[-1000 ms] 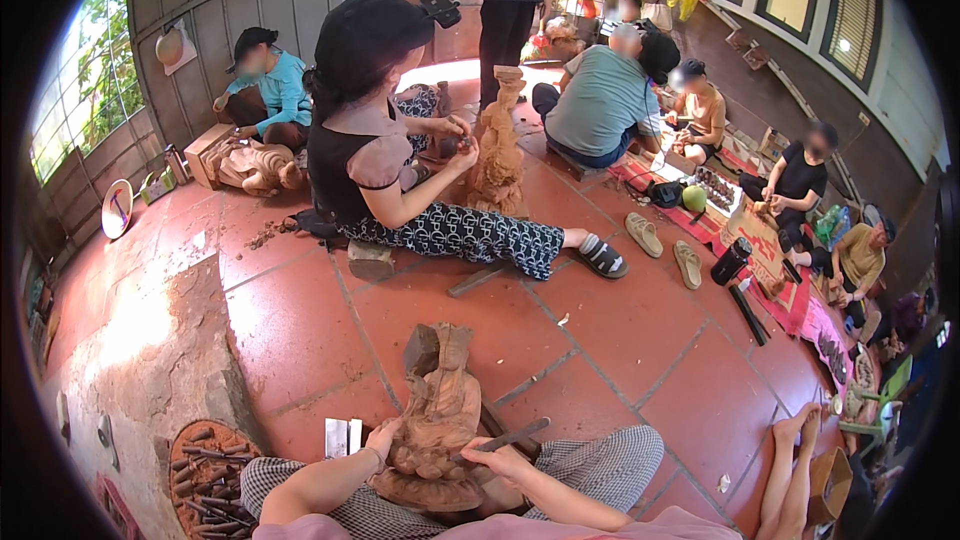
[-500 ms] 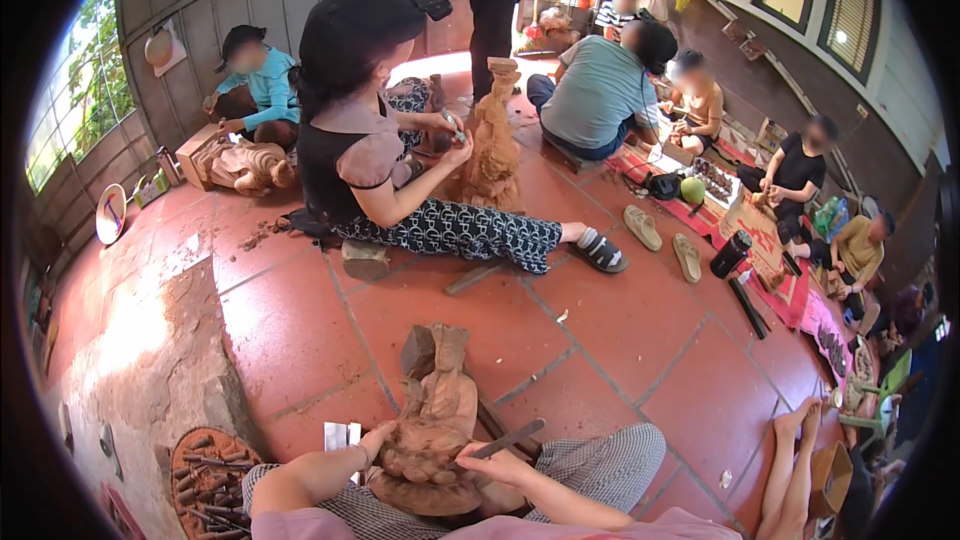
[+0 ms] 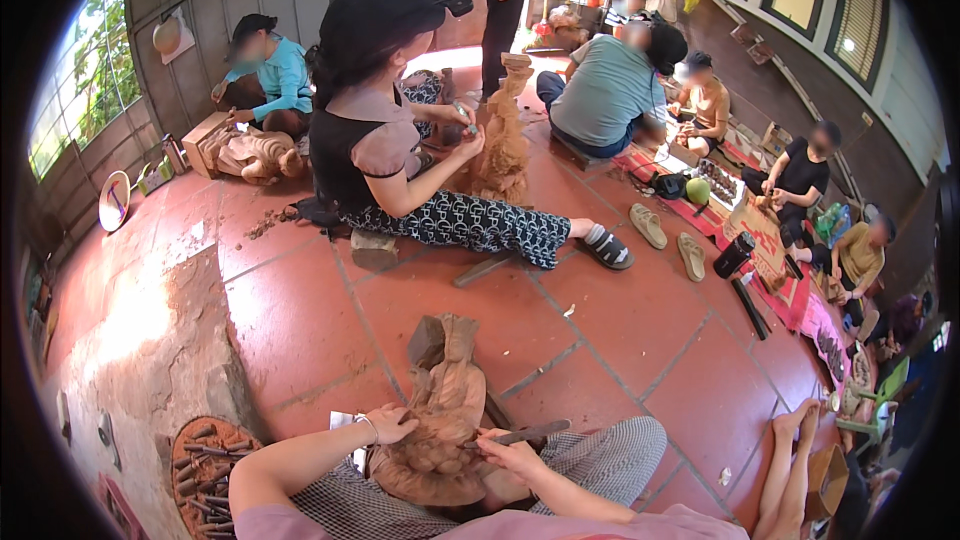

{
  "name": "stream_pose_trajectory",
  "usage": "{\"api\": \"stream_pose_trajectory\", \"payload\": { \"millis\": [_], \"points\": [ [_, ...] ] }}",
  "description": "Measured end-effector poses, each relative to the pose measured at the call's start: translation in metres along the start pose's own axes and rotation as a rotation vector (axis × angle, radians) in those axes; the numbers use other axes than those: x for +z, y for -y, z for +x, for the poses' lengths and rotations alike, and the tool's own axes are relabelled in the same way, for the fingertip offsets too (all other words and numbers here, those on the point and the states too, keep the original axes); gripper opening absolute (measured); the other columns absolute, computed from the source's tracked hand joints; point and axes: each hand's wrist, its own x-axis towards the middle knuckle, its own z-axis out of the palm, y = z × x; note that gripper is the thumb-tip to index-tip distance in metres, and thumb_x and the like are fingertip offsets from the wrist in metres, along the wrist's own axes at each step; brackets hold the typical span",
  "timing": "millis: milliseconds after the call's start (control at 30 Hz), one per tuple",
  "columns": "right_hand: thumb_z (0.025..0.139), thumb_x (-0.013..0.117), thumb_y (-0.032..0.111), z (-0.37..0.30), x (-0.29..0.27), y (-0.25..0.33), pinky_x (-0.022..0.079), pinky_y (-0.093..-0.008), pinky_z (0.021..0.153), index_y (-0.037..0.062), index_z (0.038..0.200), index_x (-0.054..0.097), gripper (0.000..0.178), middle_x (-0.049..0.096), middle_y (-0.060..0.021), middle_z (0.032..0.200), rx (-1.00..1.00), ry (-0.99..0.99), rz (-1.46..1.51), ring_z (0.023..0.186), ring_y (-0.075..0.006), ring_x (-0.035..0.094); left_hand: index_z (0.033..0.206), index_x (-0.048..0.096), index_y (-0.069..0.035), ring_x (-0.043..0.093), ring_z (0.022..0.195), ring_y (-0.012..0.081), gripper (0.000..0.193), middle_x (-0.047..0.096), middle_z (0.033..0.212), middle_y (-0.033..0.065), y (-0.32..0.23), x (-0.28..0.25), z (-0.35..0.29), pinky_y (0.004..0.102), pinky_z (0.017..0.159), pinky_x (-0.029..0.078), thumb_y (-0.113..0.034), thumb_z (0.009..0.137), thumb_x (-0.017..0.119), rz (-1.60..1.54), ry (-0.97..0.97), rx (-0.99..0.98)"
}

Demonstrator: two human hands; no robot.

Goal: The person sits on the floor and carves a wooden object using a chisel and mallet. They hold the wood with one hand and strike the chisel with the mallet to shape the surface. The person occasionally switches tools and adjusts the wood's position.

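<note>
Between my legs a reddish-brown carved wooden statue [image 3: 458, 380] leans back against a dark block [image 3: 427, 342], its wide rounded base toward me. My left hand [image 3: 390, 425] lies on the statue's left side, fingers stretched out over the wood. At the lower right of the carving, my right hand [image 3: 510, 454] is closed around a slim carving tool [image 3: 538, 432]. The tool's flat dark end sticks out to the right, while its other end points at the statue; its tip cannot be made out.
A round tray [image 3: 176, 460] of several carving tools stands at my left beside a stone slab [image 3: 150, 340]. Ahead, a person [image 3: 400, 130] sits by a tall carving [image 3: 505, 140]. Sandals [image 3: 648, 227], a dark flask [image 3: 735, 254] and several seated people are to the right.
My left hand has slid up from the statue's lower side onto its upper side, fingers straighter. My right hand, with the tool, has shifted slightly to the right. The whole view has moved a little.
</note>
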Motion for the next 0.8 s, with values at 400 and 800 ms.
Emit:
{"api": "stream_pose_trajectory", "payload": {
  "millis": [400, 800],
  "points": [
    [0.093, 0.066, 0.024, -0.001, 0.018, 0.006, 0.031, -0.0142, 0.049, 0.0111, 0.093, 0.063, 0.013, 0.063, 0.0022, 0.099, -0.06, -0.002, 0.01, 0.058, 0.0008, 0.042, 0.152, 0.015, 0.0, 0.029, 0.141, 0.0381, 0.114, 0.024, 0.153, 0.0275, -0.008, -0.011, -0.045, 0.039, 0.116, 0.025, -0.083, 0.078, 0.043, 0.059, 0.193, 0.163],
    [0.094, 0.064, 0.021, 0.002, 0.011, 0.0, 0.034, -0.0146, 0.052, 0.0061, 0.103, 0.064, 0.017, 0.062, 0.0014, 0.097, -0.086, -0.004, 0.003, 0.06, 0.0007, 0.043, 0.152, 0.014, -0.002, 0.035, 0.138, 0.0373, 0.115, 0.028, 0.151, 0.0277, -0.018, -0.019, -0.041, 0.0401, 0.115, 0.028, -0.084, 0.078, 0.042, 0.177, 0.234, 0.183]
  ]
}}
